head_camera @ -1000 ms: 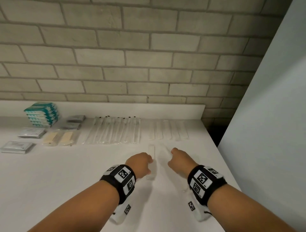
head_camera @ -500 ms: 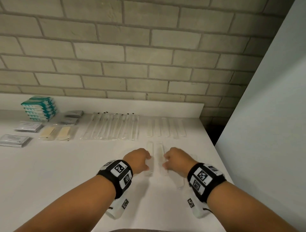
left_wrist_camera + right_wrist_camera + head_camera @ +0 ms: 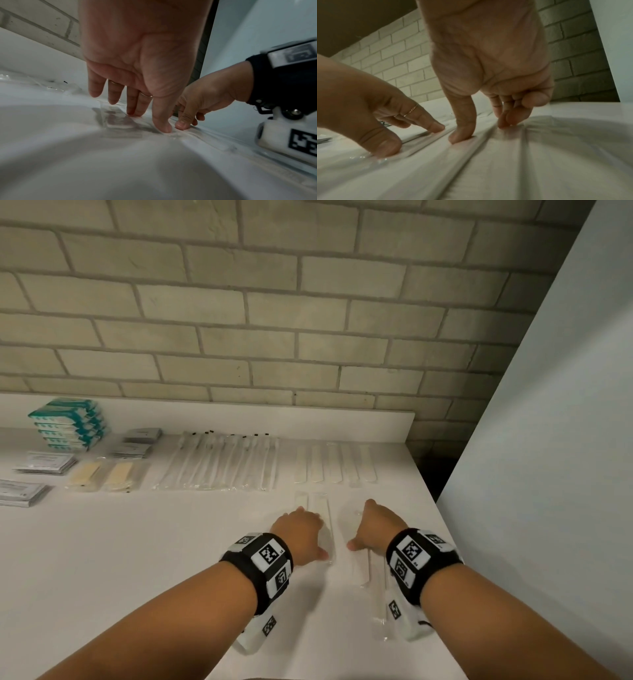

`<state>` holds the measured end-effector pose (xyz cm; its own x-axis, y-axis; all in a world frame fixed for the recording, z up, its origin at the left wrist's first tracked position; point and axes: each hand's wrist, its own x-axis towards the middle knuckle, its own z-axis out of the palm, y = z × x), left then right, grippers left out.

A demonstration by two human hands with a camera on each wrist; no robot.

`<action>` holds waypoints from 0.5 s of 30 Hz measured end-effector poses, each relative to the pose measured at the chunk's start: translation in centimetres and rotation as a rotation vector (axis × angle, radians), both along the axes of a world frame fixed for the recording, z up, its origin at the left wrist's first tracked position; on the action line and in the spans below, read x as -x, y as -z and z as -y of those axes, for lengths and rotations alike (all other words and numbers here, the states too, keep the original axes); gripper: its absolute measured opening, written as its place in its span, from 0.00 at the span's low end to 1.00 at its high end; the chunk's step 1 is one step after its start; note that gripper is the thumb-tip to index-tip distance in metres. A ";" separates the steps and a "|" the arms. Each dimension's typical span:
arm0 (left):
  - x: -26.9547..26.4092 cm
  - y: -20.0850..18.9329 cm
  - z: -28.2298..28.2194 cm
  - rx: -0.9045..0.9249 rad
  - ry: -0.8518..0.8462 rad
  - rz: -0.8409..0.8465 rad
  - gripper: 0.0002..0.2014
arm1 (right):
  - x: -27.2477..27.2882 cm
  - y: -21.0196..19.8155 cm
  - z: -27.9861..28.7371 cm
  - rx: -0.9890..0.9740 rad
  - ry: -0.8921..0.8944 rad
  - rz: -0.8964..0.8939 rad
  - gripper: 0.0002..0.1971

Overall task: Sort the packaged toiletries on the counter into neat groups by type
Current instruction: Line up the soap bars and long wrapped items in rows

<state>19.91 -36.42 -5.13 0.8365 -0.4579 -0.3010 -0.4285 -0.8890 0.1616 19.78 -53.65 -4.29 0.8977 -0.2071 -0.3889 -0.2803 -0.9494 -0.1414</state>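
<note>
Two long white sticks in clear wrappers (image 3: 317, 503) lie side by side on the white counter (image 3: 137, 559). My left hand (image 3: 303, 529) rests on their near ends, fingers straight, fingertips (image 3: 135, 113) and thumb pressing the clear wrapper (image 3: 118, 119) flat. My right hand (image 3: 373, 525) is just to the right. Its thumb (image 3: 462, 135) and two fingertips press down on other wrapped sticks (image 3: 364, 571), with the outer fingers curled. A row of the same wrapped sticks (image 3: 335, 463) lies behind.
Wrapped toothbrushes (image 3: 222, 463) fill the back middle. Left of them are beige packets (image 3: 102, 475), grey sachets (image 3: 137, 441), stacked teal boxes (image 3: 66, 424) and flat white packets (image 3: 44, 462). The counter's right edge (image 3: 442, 529) runs close beside my right hand, with a white panel beyond.
A second wrapped stick was slid up against the one under my left hand. My right hand then shifted right onto other wrapped sticks near the counter's edge.
</note>
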 end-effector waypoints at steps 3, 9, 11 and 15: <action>-0.2 0.2 -0.1 -0.019 0.017 0.014 0.36 | -1.1 0.4 0.0 0.015 -0.046 0.054 0.42; -0.7 0.8 -0.1 -0.037 0.025 0.008 0.39 | -1.9 -0.6 1.2 0.014 -0.214 0.174 0.29; -0.8 0.9 -0.2 -0.036 0.031 0.013 0.39 | -1.6 -0.6 1.4 0.105 -0.305 0.117 0.29; -1.1 0.7 -0.1 -0.035 0.022 -0.002 0.40 | -0.7 -0.1 0.6 0.113 -0.416 0.157 0.30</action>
